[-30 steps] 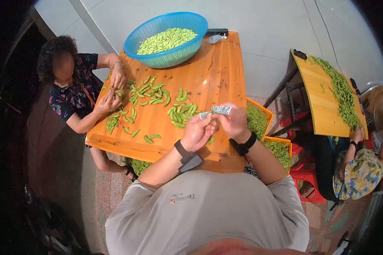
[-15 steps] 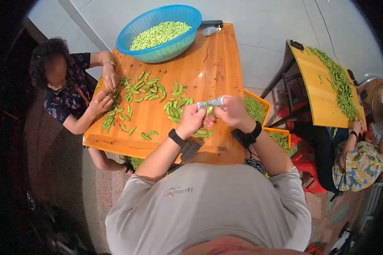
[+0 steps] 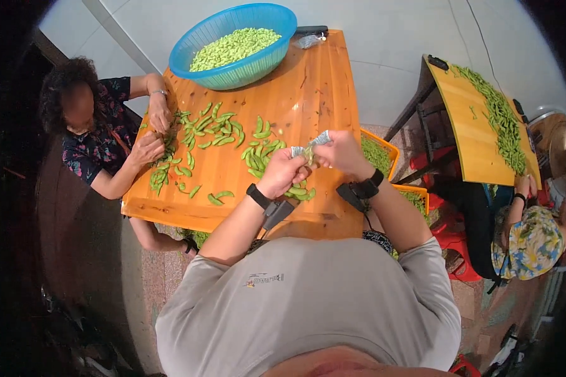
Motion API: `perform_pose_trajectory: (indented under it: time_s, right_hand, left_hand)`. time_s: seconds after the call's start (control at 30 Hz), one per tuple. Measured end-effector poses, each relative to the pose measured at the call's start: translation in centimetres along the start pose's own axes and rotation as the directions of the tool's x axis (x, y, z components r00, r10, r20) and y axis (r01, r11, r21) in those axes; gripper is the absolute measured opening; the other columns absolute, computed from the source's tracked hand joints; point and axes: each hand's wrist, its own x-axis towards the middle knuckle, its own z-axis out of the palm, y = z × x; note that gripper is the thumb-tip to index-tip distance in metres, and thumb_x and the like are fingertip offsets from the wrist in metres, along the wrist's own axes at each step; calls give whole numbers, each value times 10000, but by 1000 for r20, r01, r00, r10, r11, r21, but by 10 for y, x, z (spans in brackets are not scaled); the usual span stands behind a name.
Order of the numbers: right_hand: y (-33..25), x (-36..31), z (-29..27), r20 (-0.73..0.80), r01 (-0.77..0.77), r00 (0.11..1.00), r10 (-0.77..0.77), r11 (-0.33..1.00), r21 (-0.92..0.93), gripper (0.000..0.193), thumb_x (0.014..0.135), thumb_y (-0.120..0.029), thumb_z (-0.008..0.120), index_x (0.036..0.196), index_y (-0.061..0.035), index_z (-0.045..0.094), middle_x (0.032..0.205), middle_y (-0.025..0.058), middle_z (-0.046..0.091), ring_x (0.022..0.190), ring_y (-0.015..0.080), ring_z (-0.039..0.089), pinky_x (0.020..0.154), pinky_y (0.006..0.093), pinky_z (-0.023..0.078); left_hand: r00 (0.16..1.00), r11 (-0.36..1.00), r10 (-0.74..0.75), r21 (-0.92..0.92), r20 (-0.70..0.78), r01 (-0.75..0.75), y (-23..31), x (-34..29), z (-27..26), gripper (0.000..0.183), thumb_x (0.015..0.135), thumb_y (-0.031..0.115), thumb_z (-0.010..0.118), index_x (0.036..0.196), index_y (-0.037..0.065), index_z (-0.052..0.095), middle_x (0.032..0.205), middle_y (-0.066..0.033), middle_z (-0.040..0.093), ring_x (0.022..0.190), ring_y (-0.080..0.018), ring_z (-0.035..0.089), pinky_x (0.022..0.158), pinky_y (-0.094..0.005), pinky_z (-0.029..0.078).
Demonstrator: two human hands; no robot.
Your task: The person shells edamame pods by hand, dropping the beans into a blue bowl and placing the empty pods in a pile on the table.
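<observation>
My left hand [image 3: 283, 173] and my right hand [image 3: 341, 154] are close together above the table's right part. Their fingers are pinched on a green soybean pod [image 3: 309, 154], which spans the small gap between them. Both thumbs wear pale patterned wraps, like tape. Just beyond my left hand lies a small pile of green pods [image 3: 258, 157]. Over the wood near that pile shows a small pale bean [image 3: 280, 132]. Fingers hide part of the pod.
On the wooden table [image 3: 321, 81] stands a blue basin [image 3: 283, 55] of shelled beans. At the left, a person [image 3: 97, 135] handles more pods [image 3: 214, 133]. Orange crates [image 3: 393, 160] of pods stand right of the table. Another person [image 3: 534, 242] sits by a second table [image 3: 462, 125].
My hands have drawn slightly apart, the right one turning, and the thumb wraps have separated. A pale bean now shows beyond the pile. The view has shifted slightly.
</observation>
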Motion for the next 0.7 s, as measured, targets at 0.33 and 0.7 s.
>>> perform_pose_trajectory:
  time_s: [0.33,0.7]
  right_hand:
    - [19,-50,-117,-325,-206,905,-273,385,-899,173,736,-117,653,825,29,627,755,257,624,726,416,626,649,475,512]
    - [-3,44,30,234,461,854,-464,466,-755,103,792,-96,578,840,-28,638,765,197,619,755,379,632,655,462,517]
  left_hand:
    - [809,267,560,963,-175,24,48,33,-77,382,823,284,720,1092,23,649,804,-113,656,696,-213,612,636,-330,484]
    - [926,-137,373,983,-62,121,63,81,-93,187,764,261,679,876,116,716,860,-157,692,843,-352,655,762,-445,525]
